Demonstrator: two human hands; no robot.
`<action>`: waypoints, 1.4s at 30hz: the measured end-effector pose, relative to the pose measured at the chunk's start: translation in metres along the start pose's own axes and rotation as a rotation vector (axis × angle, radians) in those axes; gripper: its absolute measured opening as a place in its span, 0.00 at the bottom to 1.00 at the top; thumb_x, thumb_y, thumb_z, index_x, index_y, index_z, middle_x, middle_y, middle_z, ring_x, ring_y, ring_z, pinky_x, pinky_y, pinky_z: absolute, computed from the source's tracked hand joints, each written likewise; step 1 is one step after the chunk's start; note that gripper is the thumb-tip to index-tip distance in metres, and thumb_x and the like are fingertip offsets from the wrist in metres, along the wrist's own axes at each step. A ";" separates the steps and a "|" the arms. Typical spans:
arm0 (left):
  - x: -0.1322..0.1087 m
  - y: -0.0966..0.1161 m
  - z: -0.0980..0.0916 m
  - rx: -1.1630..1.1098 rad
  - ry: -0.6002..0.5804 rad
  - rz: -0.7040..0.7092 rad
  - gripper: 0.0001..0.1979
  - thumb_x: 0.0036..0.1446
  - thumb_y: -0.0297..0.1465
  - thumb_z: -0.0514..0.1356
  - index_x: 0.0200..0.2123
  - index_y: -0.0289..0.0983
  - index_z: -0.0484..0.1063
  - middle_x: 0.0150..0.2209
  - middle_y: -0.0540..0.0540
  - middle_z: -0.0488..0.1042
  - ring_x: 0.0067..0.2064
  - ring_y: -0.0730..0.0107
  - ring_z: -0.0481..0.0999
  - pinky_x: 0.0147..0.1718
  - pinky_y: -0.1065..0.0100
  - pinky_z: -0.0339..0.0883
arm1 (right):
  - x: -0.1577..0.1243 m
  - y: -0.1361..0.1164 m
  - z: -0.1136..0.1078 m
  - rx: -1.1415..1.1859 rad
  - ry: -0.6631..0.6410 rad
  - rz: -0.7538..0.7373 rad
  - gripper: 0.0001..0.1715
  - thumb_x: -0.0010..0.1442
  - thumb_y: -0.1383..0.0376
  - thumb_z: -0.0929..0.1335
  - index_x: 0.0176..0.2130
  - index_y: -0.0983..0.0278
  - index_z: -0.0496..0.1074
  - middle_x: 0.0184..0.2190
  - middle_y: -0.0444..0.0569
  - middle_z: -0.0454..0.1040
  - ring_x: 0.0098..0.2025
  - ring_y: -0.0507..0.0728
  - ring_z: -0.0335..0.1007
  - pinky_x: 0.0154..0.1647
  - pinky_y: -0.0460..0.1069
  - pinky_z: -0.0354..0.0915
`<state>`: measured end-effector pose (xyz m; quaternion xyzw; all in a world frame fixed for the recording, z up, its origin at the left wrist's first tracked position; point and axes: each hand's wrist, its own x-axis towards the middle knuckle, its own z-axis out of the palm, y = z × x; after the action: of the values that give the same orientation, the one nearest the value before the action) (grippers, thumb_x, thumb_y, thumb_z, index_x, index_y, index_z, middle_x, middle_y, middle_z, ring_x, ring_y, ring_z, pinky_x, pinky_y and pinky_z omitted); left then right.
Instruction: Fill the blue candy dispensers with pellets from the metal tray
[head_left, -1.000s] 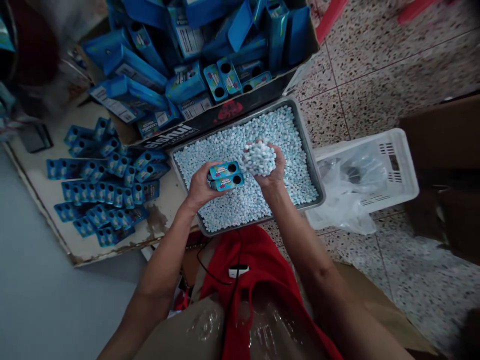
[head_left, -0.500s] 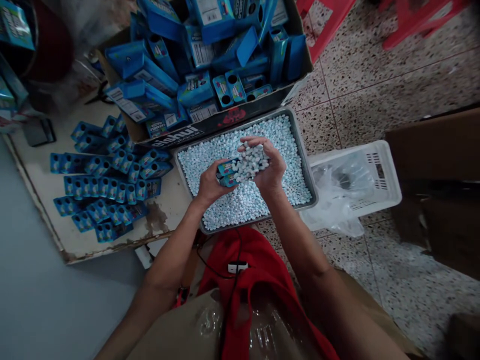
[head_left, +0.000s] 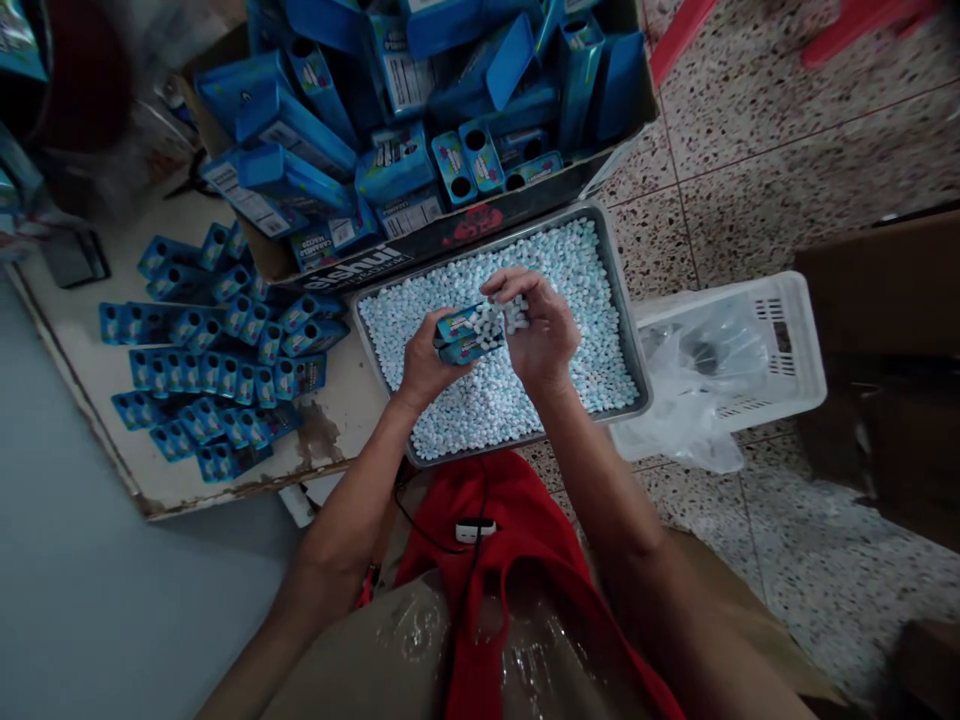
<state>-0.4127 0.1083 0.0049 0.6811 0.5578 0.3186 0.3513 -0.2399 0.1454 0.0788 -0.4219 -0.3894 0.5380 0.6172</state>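
My left hand (head_left: 426, 362) is closed around two small blue candy boxes (head_left: 459, 338), held side by side over the tray. White and pale blue candies (head_left: 487, 326) lie heaped at the boxes' right ends, partly covering them. Close beside these ends is my right hand (head_left: 546, 335), cupped with curled fingers, a few candies (head_left: 516, 314) still in its hollow. Beneath both hands, a grey metal tray (head_left: 636, 372) is filled with the same small candies (head_left: 465, 425).
A carton (head_left: 420, 245) heaped with blue boxes (head_left: 300, 140) stands behind the tray. Rows of small blue boxes (head_left: 195, 375) cover part of the table (head_left: 349, 410) at left. A white plastic basket (head_left: 806, 340) with clear bags lies at right. Brown cartons (head_left: 885, 290) stand beyond.
Most of the candies heaped in my right hand have left it, and a smaller heap now lies at the box ends. My right hand has tilted and shifted slightly right.
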 end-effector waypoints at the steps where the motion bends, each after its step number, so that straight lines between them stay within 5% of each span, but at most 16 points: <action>1: 0.001 -0.002 0.000 -0.004 0.006 0.000 0.41 0.43 0.29 0.78 0.60 0.43 0.69 0.56 0.45 0.81 0.54 0.57 0.84 0.54 0.62 0.79 | -0.002 0.001 0.002 -0.016 -0.017 -0.005 0.33 0.66 0.34 0.64 0.31 0.57 0.75 0.37 0.49 0.78 0.46 0.61 0.76 0.59 0.60 0.71; 7: 0.010 -0.012 0.008 -0.089 0.068 0.052 0.40 0.45 0.31 0.79 0.60 0.44 0.68 0.56 0.44 0.81 0.55 0.55 0.84 0.54 0.59 0.79 | -0.016 0.013 0.007 -0.151 -0.126 -0.018 0.31 0.70 0.38 0.64 0.32 0.55 0.79 0.41 0.46 0.84 0.52 0.60 0.80 0.70 0.64 0.64; 11: 0.010 -0.021 0.005 -0.139 0.081 0.080 0.39 0.48 0.37 0.79 0.60 0.45 0.68 0.59 0.43 0.79 0.60 0.52 0.82 0.59 0.55 0.78 | -0.036 0.019 -0.019 -0.338 -0.120 -0.047 0.35 0.75 0.40 0.55 0.38 0.54 0.80 0.49 0.44 0.84 0.65 0.62 0.76 0.77 0.70 0.57; 15: 0.001 -0.038 -0.012 -0.204 0.101 0.037 0.41 0.49 0.48 0.79 0.61 0.45 0.67 0.59 0.41 0.79 0.57 0.53 0.83 0.57 0.54 0.79 | -0.095 0.042 -0.055 -0.855 -0.118 0.008 0.26 0.72 0.43 0.62 0.56 0.53 0.77 0.65 0.52 0.76 0.72 0.66 0.68 0.73 0.71 0.63; 19: -0.015 -0.059 -0.032 -0.154 0.213 -0.048 0.44 0.45 0.50 0.80 0.59 0.44 0.66 0.54 0.43 0.78 0.52 0.56 0.83 0.52 0.55 0.80 | -0.142 0.088 -0.062 -1.315 -0.315 -0.018 0.35 0.64 0.47 0.72 0.65 0.55 0.73 0.74 0.59 0.61 0.78 0.75 0.53 0.75 0.73 0.59; 23: -0.036 -0.071 -0.043 -0.077 0.137 -0.120 0.44 0.42 0.44 0.82 0.58 0.42 0.66 0.50 0.45 0.79 0.47 0.59 0.83 0.48 0.59 0.80 | -0.122 0.125 -0.055 -1.517 -0.280 -0.083 0.44 0.60 0.45 0.74 0.70 0.54 0.69 0.77 0.59 0.55 0.80 0.79 0.47 0.74 0.74 0.56; 26: -0.048 -0.076 -0.046 -0.068 0.105 -0.168 0.43 0.43 0.38 0.82 0.59 0.42 0.65 0.50 0.45 0.79 0.47 0.59 0.84 0.47 0.61 0.80 | -0.085 0.138 -0.057 -1.526 -0.210 -0.108 0.40 0.60 0.49 0.74 0.67 0.55 0.73 0.75 0.61 0.60 0.76 0.78 0.53 0.71 0.71 0.60; 32: -0.052 -0.064 -0.046 0.002 0.073 -0.167 0.43 0.43 0.30 0.79 0.60 0.43 0.65 0.54 0.45 0.78 0.51 0.57 0.83 0.50 0.60 0.78 | -0.029 0.146 -0.050 -1.179 0.114 0.148 0.22 0.55 0.54 0.74 0.47 0.61 0.80 0.49 0.57 0.78 0.55 0.68 0.74 0.60 0.64 0.71; 34: -0.049 -0.054 -0.048 0.057 0.072 -0.156 0.42 0.42 0.27 0.78 0.59 0.44 0.66 0.54 0.45 0.79 0.51 0.55 0.83 0.51 0.59 0.78 | -0.022 0.138 -0.039 -0.806 0.229 0.319 0.22 0.53 0.51 0.73 0.44 0.60 0.76 0.43 0.51 0.78 0.48 0.64 0.76 0.52 0.59 0.75; 37: -0.043 -0.038 -0.055 0.175 0.105 -0.105 0.38 0.41 0.23 0.76 0.56 0.44 0.70 0.53 0.43 0.78 0.54 0.48 0.81 0.55 0.54 0.76 | -0.024 0.112 -0.016 -0.115 0.229 0.549 0.23 0.50 0.50 0.74 0.43 0.57 0.71 0.38 0.45 0.77 0.40 0.59 0.77 0.39 0.52 0.74; 39: -0.040 -0.029 -0.058 0.222 0.115 -0.073 0.36 0.41 0.22 0.75 0.54 0.45 0.71 0.51 0.43 0.78 0.55 0.46 0.80 0.56 0.51 0.76 | -0.031 0.089 0.001 0.209 0.168 0.532 0.23 0.50 0.48 0.74 0.41 0.57 0.71 0.39 0.45 0.79 0.41 0.59 0.78 0.40 0.52 0.74; 42: -0.036 -0.013 -0.059 0.202 0.081 -0.050 0.34 0.41 0.24 0.75 0.53 0.46 0.72 0.50 0.44 0.78 0.53 0.47 0.80 0.53 0.52 0.77 | -0.040 0.053 0.025 0.312 0.101 0.316 0.23 0.59 0.41 0.68 0.37 0.57 0.72 0.41 0.48 0.80 0.46 0.60 0.79 0.51 0.58 0.75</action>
<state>-0.4747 0.0820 0.0248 0.6854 0.6177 0.2791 0.2660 -0.2857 0.1120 0.0364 -0.4033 -0.1992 0.6600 0.6016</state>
